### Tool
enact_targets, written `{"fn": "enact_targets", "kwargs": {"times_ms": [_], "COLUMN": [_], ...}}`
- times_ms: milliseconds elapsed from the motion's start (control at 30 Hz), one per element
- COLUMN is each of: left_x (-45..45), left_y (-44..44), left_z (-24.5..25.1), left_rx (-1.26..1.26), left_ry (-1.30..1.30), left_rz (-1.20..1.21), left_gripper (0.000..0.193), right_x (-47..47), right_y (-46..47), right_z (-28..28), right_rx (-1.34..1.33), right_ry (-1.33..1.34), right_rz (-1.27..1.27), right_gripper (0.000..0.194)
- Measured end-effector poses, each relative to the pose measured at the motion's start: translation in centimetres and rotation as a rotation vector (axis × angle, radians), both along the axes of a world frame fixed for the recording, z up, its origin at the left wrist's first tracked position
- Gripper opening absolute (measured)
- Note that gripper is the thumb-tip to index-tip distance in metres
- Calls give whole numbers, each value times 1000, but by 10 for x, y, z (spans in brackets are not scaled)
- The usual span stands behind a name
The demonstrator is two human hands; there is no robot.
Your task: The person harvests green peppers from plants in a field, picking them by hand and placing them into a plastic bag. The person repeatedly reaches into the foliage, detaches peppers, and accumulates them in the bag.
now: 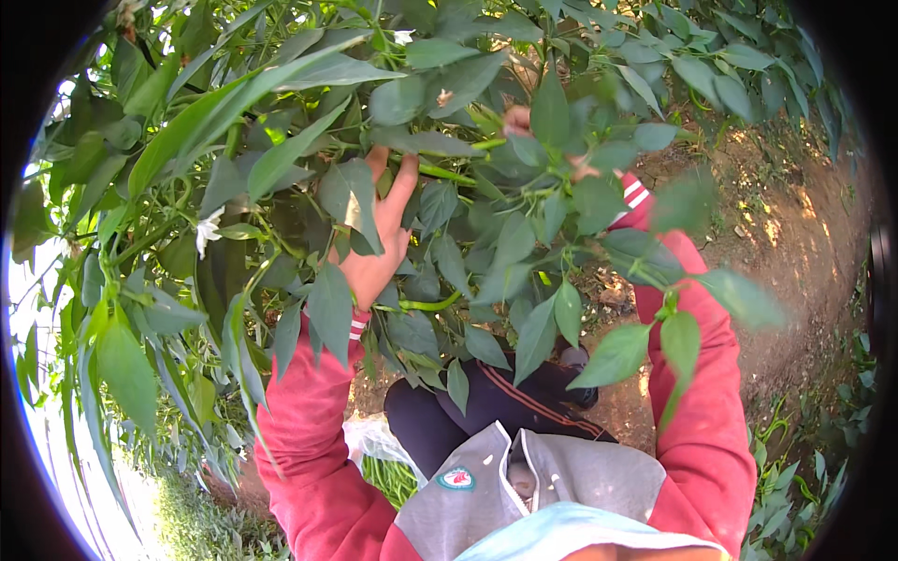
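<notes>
Among the leaves of a pepper plant, my left hand reaches up with its fingers apart. Its fingertips are beside a slender green chilli pepper; whether they touch it is unclear. A leaf covers part of the back of this hand. My right hand is mostly hidden by foliage, with only some fingers and a bit near the wrist showing. What it holds, if anything, cannot be seen. Below my left hand, another curved green pepper hangs between leaves.
A clear plastic bag with many green chilli peppers stands by my legs. Bare soil lies to the right, with more plants beyond. A white flower and long leaves hang close on the left.
</notes>
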State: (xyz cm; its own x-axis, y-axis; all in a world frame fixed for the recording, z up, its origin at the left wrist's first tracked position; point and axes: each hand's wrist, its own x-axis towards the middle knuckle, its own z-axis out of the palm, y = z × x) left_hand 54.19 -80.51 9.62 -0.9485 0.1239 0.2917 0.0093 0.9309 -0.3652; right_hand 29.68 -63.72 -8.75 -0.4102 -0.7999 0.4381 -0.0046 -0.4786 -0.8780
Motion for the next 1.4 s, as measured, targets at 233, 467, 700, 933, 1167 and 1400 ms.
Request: {"fn": "enact_targets", "kwargs": {"times_ms": [233,467,700,933,1167,1400], "left_x": [1,3,1,-6,-3,-1], "left_y": [-2,-19,-39,-45,-45,-38], "left_z": [-2,-4,-7,-8,-9,-6], "left_rx": [-29,-56,-168,-242,-246,-157], "left_ry": [-89,-15,-3,85,59,25], "left_rz": [144,3,61,-78,-45,-5], "left_gripper": [81,67,73,73,79,84], "right_x": [19,-4,9,11,6,-36], "right_y": [7,17,104,202,176,-18], "right_z": [-68,-128,-132,-132,-73,-61], "right_rx": [477,483,334,-490,512,607], "right_ry": [181,158,-328,-804,-12,496], "right_rz": [-705,-1072,-1666,-1865,-1302,-448], "right_gripper": [27,18,12,17,28,34]}}
